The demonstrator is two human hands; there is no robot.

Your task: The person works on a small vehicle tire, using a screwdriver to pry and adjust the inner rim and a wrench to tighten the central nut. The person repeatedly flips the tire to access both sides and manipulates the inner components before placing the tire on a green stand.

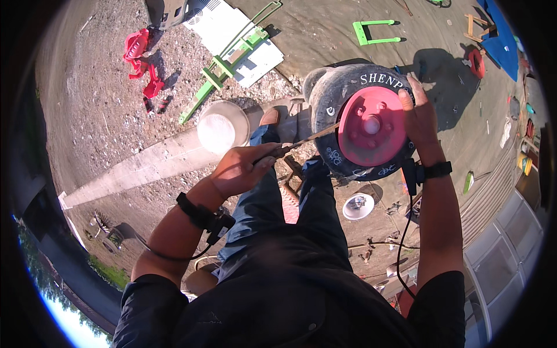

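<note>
A black tyre (325, 95) with white lettering stands in front of me, around a red-pink wheel rim (371, 145) with a raised hub in its centre. My left hand (246, 166) is closed around a thin, rusty tyre lever (310, 137). The lever's far tip meets the left edge of the rim, where it borders the tyre. On the opposite side my right hand (420, 119) grips the tyre, its thumb near the rim's edge and its fingers over the sidewall. What supports the tyre from below is mostly hidden.
A round white-topped bucket (217, 130) stands left of my feet. A white bowl (358, 206) of small parts sits near my right leg. Beyond lie green metal frames (223, 72), a green bracket (377, 33), red parts (139, 46) and a blue sheet (500, 49).
</note>
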